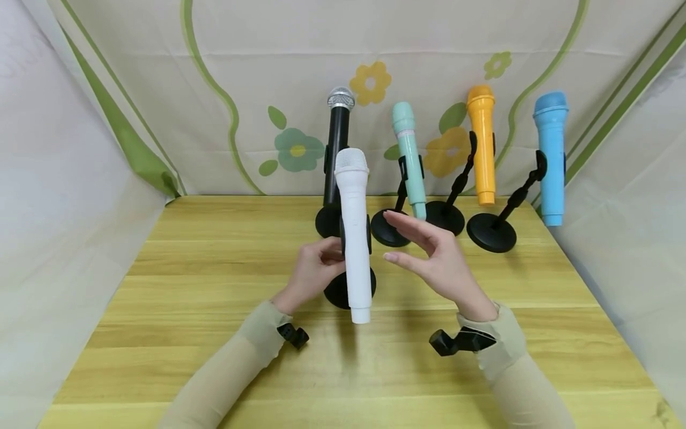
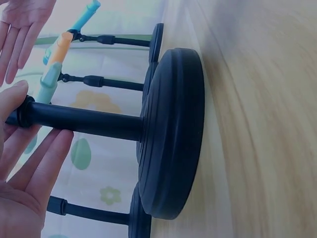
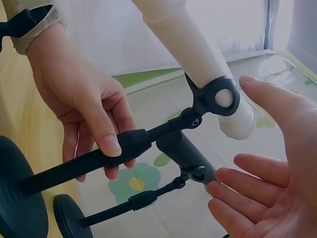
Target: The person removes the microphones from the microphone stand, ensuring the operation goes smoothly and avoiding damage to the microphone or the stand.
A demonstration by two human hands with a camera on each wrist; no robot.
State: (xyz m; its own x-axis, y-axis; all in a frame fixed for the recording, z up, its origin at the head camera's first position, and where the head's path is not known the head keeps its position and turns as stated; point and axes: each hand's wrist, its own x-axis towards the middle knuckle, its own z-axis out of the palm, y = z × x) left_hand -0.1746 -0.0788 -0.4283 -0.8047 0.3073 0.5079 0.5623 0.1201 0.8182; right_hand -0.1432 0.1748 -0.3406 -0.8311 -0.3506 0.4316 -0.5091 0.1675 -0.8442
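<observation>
Gripping black stand [image 2: 99,121], left hand [image 1: 315,269] above wood-grain table [image 1: 193,286], right hand [image 1: 438,262] unclenched near white microphone [image 1: 355,232], floral cloth [image 1: 284,77] behind.

In the head view, the white microphone [image 1: 355,238] hides much of its stand [image 1: 335,293], fingertips of the left hand [image 1: 311,271] beside it and part of the black microphone [image 1: 336,134] behind. The right wrist view cuts off the white microphone's head at the top.

The left hand [image 1: 316,268] pinches, thumb [image 3: 106,134] opposite fingers [image 3: 122,109]; the right hand [image 1: 442,262] hovers, fingers straight, thumb spread apart.
</observation>
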